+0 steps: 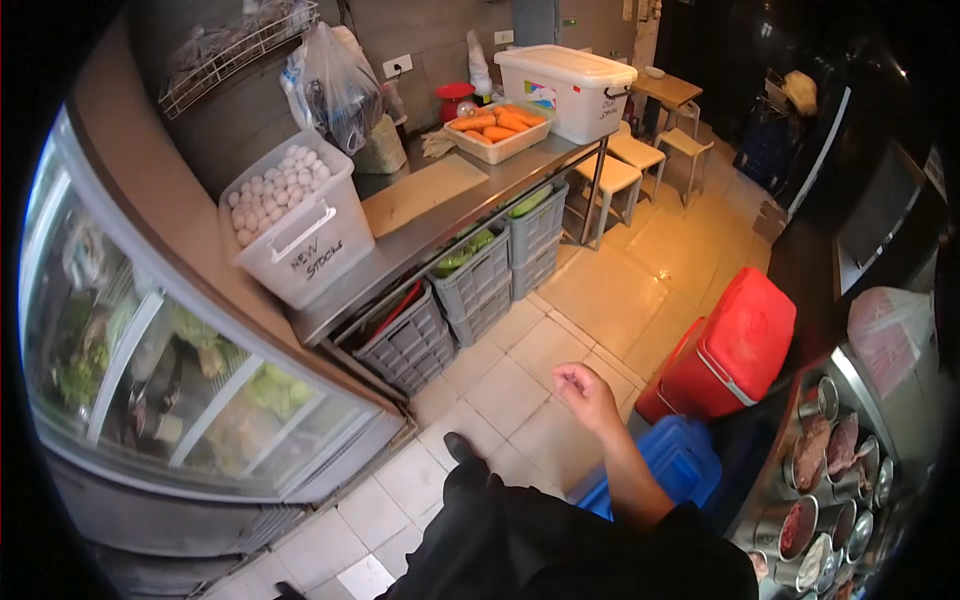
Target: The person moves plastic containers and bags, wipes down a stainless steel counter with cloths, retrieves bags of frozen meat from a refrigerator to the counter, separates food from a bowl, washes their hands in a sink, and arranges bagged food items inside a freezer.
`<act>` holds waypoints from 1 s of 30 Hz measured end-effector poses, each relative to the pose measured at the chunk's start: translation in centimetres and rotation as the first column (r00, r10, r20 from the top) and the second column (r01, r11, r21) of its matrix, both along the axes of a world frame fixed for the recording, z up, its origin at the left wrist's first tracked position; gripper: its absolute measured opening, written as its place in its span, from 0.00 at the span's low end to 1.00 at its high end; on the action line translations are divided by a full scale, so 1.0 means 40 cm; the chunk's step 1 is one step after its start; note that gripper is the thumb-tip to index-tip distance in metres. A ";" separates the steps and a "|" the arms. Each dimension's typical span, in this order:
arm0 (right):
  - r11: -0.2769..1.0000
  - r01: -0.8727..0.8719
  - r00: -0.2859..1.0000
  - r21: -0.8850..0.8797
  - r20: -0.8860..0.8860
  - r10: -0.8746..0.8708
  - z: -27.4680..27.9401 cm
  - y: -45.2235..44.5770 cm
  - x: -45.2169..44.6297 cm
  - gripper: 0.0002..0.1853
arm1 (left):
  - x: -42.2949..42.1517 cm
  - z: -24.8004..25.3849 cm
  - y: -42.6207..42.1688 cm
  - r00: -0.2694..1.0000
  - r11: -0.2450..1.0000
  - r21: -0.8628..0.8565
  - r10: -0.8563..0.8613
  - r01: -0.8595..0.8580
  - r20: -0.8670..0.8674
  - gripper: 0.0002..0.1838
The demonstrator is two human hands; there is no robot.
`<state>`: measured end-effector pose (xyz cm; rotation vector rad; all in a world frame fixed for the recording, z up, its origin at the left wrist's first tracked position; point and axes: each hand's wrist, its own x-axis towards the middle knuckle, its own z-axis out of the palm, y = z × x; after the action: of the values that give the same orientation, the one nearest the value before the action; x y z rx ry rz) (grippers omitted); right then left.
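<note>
"Red and blue: what sits by your right hand [587, 394]?"

"A red cooler box [745, 335], and nearer you a blue plastic bin [688, 456], both on the right side."

"And your fingers?"

"Your right fingers curl in softly, half open. Your left hand is out of view, so I can't tell about it."

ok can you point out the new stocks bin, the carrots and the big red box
New stocks bin [312, 262]: head view, on its lettered front wall
Carrots [497, 121]: head view, middle of the orange pile
Big red box [748, 325]: head view, on its broad upper face
</note>
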<state>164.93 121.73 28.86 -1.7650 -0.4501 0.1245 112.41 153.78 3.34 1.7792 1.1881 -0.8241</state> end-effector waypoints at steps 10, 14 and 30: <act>0.962 0.126 0.950 -0.242 0.309 -0.047 0.285 0.278 0.633 0.16 | 0.953 -0.191 0.528 0.847 0.848 0.232 -0.513 0.476 0.138 0.14; 0.878 0.248 0.876 -0.409 0.483 -0.022 0.363 0.242 1.006 0.19 | 1.399 -0.139 0.717 0.520 0.612 0.552 -0.785 0.567 0.337 0.15; 0.253 0.550 0.755 -0.796 0.603 0.258 0.595 0.154 2.177 0.34 | 1.350 -0.044 0.089 0.967 0.981 0.127 0.112 -0.144 0.231 0.10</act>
<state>252.00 127.87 52.66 -3.1687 -0.7782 -0.5386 166.39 157.33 1.60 1.8331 1.2222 -0.4597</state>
